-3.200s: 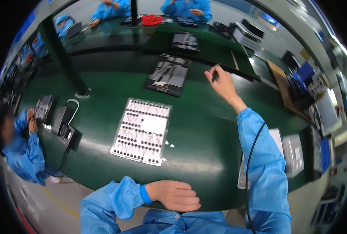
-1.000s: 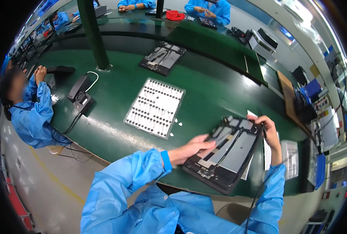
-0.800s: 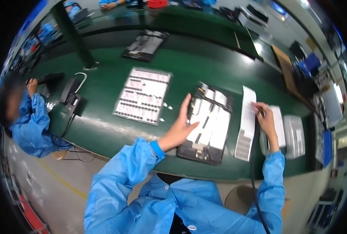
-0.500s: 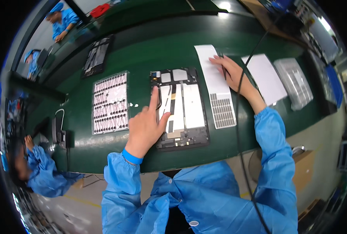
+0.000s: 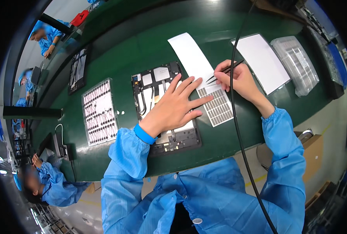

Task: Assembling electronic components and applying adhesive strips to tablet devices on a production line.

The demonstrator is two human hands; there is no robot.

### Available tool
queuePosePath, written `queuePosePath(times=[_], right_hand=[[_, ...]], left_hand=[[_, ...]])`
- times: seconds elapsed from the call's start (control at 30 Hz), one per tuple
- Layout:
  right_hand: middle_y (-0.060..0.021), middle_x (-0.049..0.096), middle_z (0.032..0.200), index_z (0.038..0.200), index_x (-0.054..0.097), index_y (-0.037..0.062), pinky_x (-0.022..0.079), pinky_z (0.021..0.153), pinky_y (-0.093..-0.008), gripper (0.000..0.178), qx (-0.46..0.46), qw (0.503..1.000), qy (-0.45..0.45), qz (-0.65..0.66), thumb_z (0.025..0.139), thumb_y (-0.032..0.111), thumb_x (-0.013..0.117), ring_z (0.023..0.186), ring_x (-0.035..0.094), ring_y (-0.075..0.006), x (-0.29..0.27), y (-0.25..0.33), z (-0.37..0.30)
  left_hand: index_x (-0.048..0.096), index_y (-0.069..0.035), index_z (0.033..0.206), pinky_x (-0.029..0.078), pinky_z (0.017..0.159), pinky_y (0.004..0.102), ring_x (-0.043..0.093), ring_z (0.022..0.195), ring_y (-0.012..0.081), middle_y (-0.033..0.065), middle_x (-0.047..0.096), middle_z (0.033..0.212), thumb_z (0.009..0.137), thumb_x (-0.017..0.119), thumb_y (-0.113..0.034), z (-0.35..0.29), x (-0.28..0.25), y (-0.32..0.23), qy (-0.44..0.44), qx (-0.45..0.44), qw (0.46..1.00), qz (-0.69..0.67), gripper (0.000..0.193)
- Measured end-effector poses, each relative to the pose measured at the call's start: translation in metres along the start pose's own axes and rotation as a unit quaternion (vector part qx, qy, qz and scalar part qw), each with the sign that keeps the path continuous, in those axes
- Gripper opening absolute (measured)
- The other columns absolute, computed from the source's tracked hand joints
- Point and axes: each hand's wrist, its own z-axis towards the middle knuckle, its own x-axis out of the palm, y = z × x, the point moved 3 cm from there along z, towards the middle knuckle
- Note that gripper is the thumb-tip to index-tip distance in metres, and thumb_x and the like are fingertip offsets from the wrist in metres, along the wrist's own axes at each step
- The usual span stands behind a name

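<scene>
In my right hand [image 5: 238, 80] is a pair of dark tweezers [image 5: 232, 66], held in a pinch with the tips down at a white sheet of grey rectangular stickers [image 5: 219, 111]. My left hand [image 5: 173, 102] is spread with fingers apart, its fingertips resting on the same sheet. Beneath my left palm lies an opened tablet [image 5: 183, 141], back off, with its dark frame, pale battery area and ribbon cables showing; the hand hides its middle. The sheet's upper part [image 5: 187, 48] is blank white.
Left of the tablet lies a clear tray [image 5: 100, 111] of small wired black parts. Another opened tablet [image 5: 78, 70] is farther left. A white sheet [image 5: 261, 62] and a plastic-wrapped pack [image 5: 296, 66] lie right. A black cable [image 5: 238, 132] hangs across the view. A co-worker [image 5: 54, 181] sits at left.
My left hand has moved right from the tablet onto the sticker sheet, its fingers spreading. My right hand came down the sheet, and its tweezers now point at the sticker rows. The view has shifted.
</scene>
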Motion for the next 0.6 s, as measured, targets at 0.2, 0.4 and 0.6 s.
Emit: queuePosePath(times=[0.2, 0.4, 0.6], right_hand=[[-0.0066, 0.071, 0.078, 0.102, 0.066, -0.0007, 0.047, 0.052, -0.02, 0.015, 0.061, 0.997, 0.009, -0.035, 0.099, 0.014, 0.069, 0.06, 0.063, -0.0073, 0.001, -0.004, 0.004], [-0.0067, 0.07, 0.079, 0.102, 0.065, -0.0006, 0.047, 0.052, -0.0192, 0.015, 0.086, 0.995, 0.015, -0.056, 0.1, 0.014, 0.066, 0.061, 0.064, -0.0074, 0.001, -0.004, 0.005], [-0.0041, 0.066, 0.077, 0.104, 0.065, 0.0001, 0.049, 0.055, -0.0235, 0.023, 0.03, 0.997, -0.059, 0.037, 0.105, 0.022, 0.061, 0.061, 0.062, -0.0106, -0.011, -0.01, 0.012]], left_hand=[[0.05, -0.034, 0.151, 0.016, 0.125, 0.0585, 0.034, 0.148, 0.037, 0.0151, 0.038, 0.16, 0.103, 0.052, -0.038, 0.005, 0.003, 0.002, -0.01, -0.002, 1.0, -0.011, 0.049], [0.051, -0.033, 0.151, 0.017, 0.125, 0.0583, 0.034, 0.148, 0.037, 0.0157, 0.039, 0.159, 0.103, 0.052, -0.038, 0.005, 0.004, 0.003, -0.012, 0.001, 1.0, -0.006, 0.048], [0.051, -0.033, 0.15, 0.018, 0.125, 0.0579, 0.035, 0.147, 0.0381, 0.0176, 0.038, 0.159, 0.104, 0.051, -0.037, 0.003, 0.004, 0.002, -0.033, 0.003, 0.999, -0.007, 0.047]])
